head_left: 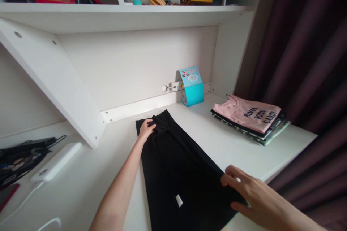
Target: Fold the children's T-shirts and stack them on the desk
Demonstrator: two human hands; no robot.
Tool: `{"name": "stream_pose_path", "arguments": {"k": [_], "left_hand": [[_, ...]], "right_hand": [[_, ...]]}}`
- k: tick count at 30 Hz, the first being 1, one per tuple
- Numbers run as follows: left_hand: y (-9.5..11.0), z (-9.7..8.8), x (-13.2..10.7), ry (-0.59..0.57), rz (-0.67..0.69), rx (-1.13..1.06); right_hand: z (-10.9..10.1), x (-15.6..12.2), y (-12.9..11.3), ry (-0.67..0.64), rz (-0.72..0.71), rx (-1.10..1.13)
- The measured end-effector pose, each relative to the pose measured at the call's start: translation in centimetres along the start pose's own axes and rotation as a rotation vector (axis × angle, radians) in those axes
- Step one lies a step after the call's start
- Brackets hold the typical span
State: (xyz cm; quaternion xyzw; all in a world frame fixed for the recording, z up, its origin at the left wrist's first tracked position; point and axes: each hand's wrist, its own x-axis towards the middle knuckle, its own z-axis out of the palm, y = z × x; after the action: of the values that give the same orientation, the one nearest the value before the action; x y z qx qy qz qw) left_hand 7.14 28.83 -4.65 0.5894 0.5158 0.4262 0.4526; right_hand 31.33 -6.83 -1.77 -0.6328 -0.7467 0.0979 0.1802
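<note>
A black garment [184, 173] lies lengthwise on the white desk, its long sides turned inward and a small white label [179, 200] showing near its lower end. At the far end, my left hand [146, 130] has its fingers curled onto the bunched cloth. My right hand [244, 189] grips the garment's right edge near the lower corner, thumb below and fingers above. Part of the near end runs out of the picture.
Folded clothes with a pink T-shirt [246, 113] on top are stacked at the right. A blue desk calendar [193, 88] stands by the back wall. Left lie a white power strip [58, 162] and a dark pouch [24, 155]. Toys fill the shelf [162, 16] above.
</note>
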Motion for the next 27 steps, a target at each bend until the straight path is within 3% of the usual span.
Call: {"name": "stream_pose_path", "arguments": {"k": [4, 7, 10, 14, 16, 19, 23, 27], "left_hand": [[0.1, -0.1, 0.3, -0.025, -0.031, -0.024], [0.2, -0.1, 0.5, -0.026, -0.053, -0.068], [0.3, -0.1, 0.5, -0.028, -0.065, -0.109], [0.8, -0.2, 0.5, -0.019, -0.07, -0.143], [0.9, -0.3, 0.6, -0.009, -0.066, -0.149], [0.9, -0.6, 0.8, 0.015, -0.073, -0.133], [0.5, -1.0, 1.0, 0.034, -0.092, -0.065], [0.4, -1.2, 1.1, 0.035, -0.072, 0.036]], "right_hand": [[0.1, -1.6, 1.7, -0.039, 0.008, 0.07], [0.2, -1.6, 1.5, -0.021, -0.011, 0.08], [0.0, -1.2, 0.5, 0.081, -0.023, 0.07], [-0.5, -0.9, -0.5, 0.321, -0.006, 0.066], [-0.5, -1.0, -0.9, 0.361, -0.038, 0.084], [0.0, -1.2, -1.6, 0.172, -0.129, 0.118], [-0.5, -1.3, -2.2, -0.115, -0.103, 0.166], [-2.8, 0.9, -2.6, -0.222, -0.093, 0.327]]}}
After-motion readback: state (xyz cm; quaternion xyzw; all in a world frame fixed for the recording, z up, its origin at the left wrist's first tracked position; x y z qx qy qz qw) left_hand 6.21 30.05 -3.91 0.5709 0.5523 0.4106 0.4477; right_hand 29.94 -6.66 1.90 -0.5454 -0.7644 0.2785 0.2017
